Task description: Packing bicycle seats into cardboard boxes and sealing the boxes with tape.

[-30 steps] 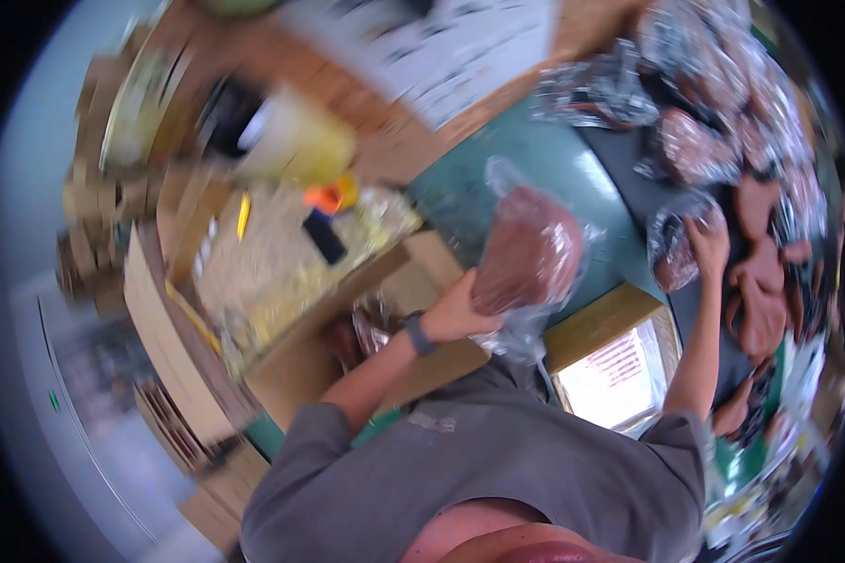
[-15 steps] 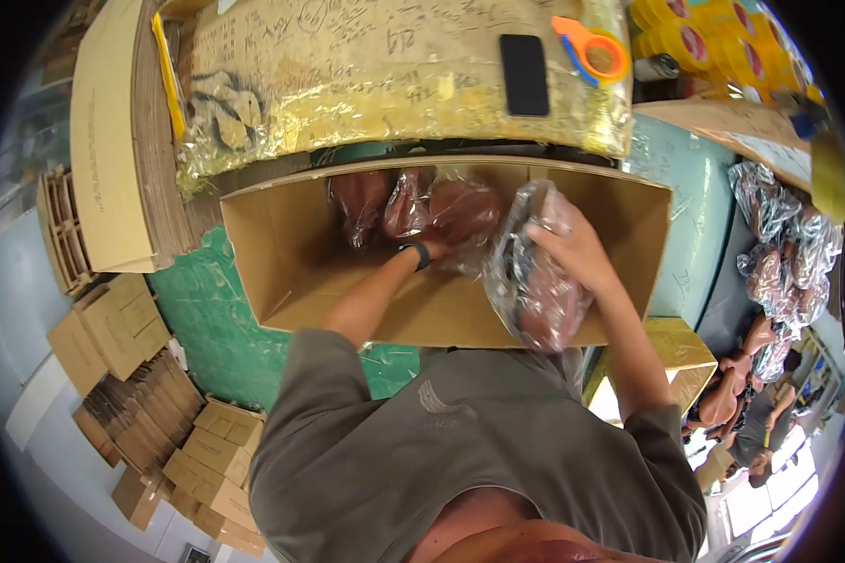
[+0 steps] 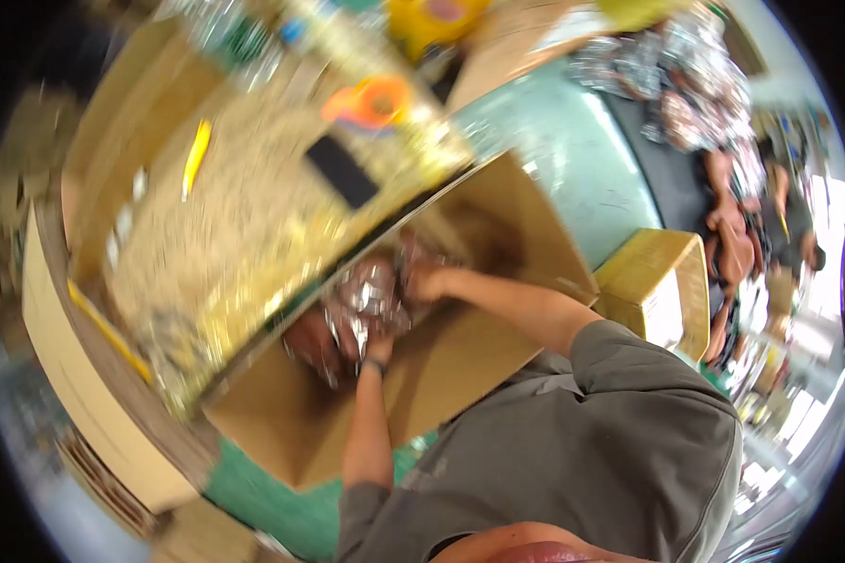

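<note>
Both my hands are down inside a long open cardboard box. Reddish-brown items in clear plastic bags lie along its far wall; their exact kind is unclear. My left hand, with a dark band at the wrist, is against the middle bagged brown item; its fingers are blurred and partly hidden. Another wrapped brown item lies to its left. My right hand is closed on a bagged brown item beside the middle one.
Beyond the box, a taped yellowish surface bears a black phone, an orange tape dispenser and a yellow-handled tool. At right are a yellow box, a dark belt with bagged brown items, and a person farther off.
The view has turned, so the box now slants up to the right. My right hand has lowered its bagged item from the box's near right side to the row at the far wall.
</note>
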A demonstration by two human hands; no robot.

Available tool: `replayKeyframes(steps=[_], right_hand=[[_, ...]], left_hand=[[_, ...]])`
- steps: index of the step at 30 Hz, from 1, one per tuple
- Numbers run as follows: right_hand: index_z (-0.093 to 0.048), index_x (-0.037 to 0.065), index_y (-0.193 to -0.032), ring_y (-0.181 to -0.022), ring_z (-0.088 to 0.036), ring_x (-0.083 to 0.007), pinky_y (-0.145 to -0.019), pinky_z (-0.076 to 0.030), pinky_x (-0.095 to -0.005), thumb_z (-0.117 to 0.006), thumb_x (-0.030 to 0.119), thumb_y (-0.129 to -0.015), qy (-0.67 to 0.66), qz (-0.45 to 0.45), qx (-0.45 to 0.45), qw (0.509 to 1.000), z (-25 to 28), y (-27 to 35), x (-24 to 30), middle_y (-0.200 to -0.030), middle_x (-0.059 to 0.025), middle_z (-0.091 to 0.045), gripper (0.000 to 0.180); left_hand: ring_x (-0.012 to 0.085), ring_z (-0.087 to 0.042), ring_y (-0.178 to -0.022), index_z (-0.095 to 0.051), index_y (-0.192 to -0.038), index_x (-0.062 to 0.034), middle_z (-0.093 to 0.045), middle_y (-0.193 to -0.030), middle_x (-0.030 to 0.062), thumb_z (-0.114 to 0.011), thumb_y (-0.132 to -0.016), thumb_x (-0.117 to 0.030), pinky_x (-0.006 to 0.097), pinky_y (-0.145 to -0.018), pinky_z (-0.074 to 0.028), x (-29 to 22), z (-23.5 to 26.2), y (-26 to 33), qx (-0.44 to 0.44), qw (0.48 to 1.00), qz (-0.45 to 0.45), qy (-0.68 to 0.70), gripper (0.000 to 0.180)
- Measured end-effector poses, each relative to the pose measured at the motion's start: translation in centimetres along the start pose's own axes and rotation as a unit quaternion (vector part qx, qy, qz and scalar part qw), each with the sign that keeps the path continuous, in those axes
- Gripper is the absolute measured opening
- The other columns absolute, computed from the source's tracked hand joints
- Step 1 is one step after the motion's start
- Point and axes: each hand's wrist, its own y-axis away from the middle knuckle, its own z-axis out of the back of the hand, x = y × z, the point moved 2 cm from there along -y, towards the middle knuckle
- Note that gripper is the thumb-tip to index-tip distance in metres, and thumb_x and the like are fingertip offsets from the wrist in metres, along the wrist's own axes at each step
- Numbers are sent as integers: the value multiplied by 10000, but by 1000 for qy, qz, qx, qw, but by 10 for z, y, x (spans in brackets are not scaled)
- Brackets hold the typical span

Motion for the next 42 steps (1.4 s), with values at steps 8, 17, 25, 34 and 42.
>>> replayKeyframes(steps=[8, 17, 25, 34, 42], right_hand=[[-715, 32, -1412, -1304, -714, -410, -1118, -563, -489, -867, 269, -957, -195, -48, -647, 735, 365, 428, -247, -1401, -204, -751, 535], [-275, 238, -1818, -1670, -409, -347, -1328, -338, -590, -585, 156, -1115, 288, -458, -377, 751, 444, 559, -770, -1756, -127, -506, 773], [-194, -77, -1744, -1039, -770, -517, -925, -628, -564, -911, 247, -747, 8, -250, -424, 870, 353, 532, -694, -1204, -352, -762, 1270], [-576, 30, -1551, -1072, -753, -432, -908, -619, -520, -823, 144, -881, 54, 65, -432, 898, 423, 464, -465, -1167, -232, -749, 723], [-747, 173, -1371, -1360, -670, -241, -1152, -381, -504, -583, 306, -1114, 379, -199, -410, 805, 521, 225, -552, -1353, -48, -800, 333]], left_hand=[[242, -701, -1303, -492, -1613, 67, -705, -1466, 183, -761, -1079, -99, 365, -1135, -550, -298, 9, 62, -135, 971, 133, 147, 621], [308, -765, -1273, -608, -1542, 48, -774, -1382, 223, -753, -1065, -73, 409, -1086, -593, -634, -109, -26, 1, 973, -76, -217, 513], [323, -684, -1419, -516, -1635, 24, -712, -1504, 224, -746, -1099, -130, 456, -1183, -538, -724, -266, -179, 83, 996, -23, 8, 604], [570, -414, -1599, 126, -1791, -18, -126, -1830, 379, -1034, -769, -426, 544, -1206, -518, -628, -390, -244, -161, 949, 54, -265, 1599], [488, -733, -1273, 37, -1826, -113, -621, -1570, 306, -861, -846, -167, 546, -1027, -617, -702, -323, -228, 151, 924, 207, -285, 1330]])
